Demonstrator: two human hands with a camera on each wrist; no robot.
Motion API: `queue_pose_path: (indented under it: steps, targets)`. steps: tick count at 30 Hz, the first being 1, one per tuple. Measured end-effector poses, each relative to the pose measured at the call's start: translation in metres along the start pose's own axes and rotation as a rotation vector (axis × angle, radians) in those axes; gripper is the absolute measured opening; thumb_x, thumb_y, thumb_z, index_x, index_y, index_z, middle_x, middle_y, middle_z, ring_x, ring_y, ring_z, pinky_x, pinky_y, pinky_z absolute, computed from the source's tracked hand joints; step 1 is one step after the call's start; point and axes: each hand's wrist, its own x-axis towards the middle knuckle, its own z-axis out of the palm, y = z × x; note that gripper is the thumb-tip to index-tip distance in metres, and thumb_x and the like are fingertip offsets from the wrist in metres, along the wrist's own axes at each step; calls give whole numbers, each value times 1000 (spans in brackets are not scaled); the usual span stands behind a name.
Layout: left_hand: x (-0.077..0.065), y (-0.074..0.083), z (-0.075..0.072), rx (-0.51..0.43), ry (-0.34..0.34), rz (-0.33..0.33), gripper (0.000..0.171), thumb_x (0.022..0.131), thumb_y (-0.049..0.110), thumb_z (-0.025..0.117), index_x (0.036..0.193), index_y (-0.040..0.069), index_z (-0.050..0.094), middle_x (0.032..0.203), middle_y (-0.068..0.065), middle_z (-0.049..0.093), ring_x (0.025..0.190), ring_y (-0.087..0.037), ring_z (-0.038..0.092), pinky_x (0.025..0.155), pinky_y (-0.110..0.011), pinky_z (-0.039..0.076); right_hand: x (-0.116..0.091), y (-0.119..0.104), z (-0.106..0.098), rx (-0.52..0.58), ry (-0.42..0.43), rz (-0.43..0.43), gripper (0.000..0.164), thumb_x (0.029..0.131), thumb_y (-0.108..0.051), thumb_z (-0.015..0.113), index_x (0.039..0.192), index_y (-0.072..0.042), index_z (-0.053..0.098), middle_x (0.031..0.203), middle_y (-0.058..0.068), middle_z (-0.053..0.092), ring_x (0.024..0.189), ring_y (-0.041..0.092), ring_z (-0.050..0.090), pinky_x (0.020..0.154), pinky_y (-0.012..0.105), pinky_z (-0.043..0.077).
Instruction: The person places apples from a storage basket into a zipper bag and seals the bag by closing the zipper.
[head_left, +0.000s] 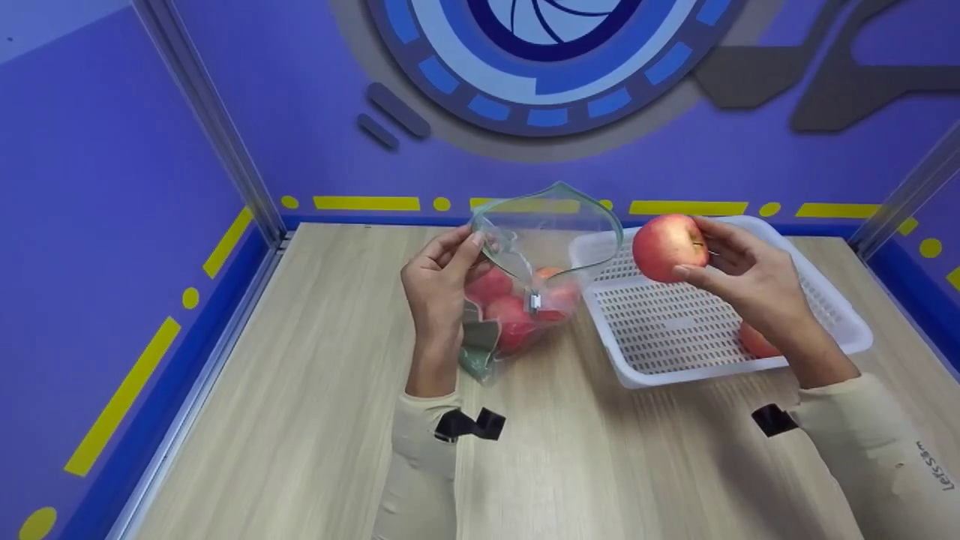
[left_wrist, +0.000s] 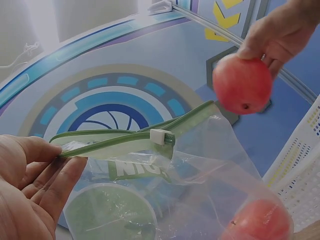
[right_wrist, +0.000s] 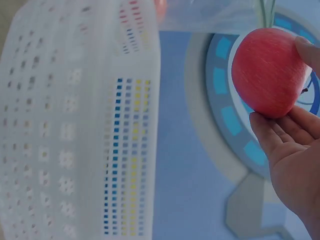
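My left hand (head_left: 442,281) pinches the green-edged rim of a clear zipper bag (left_wrist: 200,165) between thumb and fingers. The bag's mouth gapes, and a white slider (left_wrist: 157,136) sits on its zip. Several red apples (head_left: 512,319) lie inside the bag on the table. In my right hand (head_left: 757,274) is another red apple (head_left: 667,247), gripped between thumb and fingertips. This apple is above the white basket's left part, right of the bag's mouth and apart from it. One more apple (head_left: 756,341) lies in the basket, partly behind the right wrist.
The white perforated basket (head_left: 622,367) stands on the wooden table (head_left: 315,360) to the right of the bag. Blue printed panels (head_left: 315,135) rise behind and at the sides. Black straps (head_left: 469,425) show at both wrists.
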Motion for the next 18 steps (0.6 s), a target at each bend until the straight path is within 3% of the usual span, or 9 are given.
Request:
queue_pose_path:
  steps: [11,18]
  targets:
    - [0,0,0,-13,-14,-9,16,95,-2,78,109,-8,78,95,-20,77,75,-22,78,72,-35,66,9,-26,13,193,8,-110,68,90,0,84,152,-1,55,149,17,60,133,17,61,104,19,51]
    - [-2,0,-1,39,-27,-1,17,97,3,78,112,-5,78,98,-20,77,81,-25,78,76,-39,66,15,-43,29,215,-11,-184,67,90,3,83,151,0,56,148,17,60,131,19,62,106,22,50]
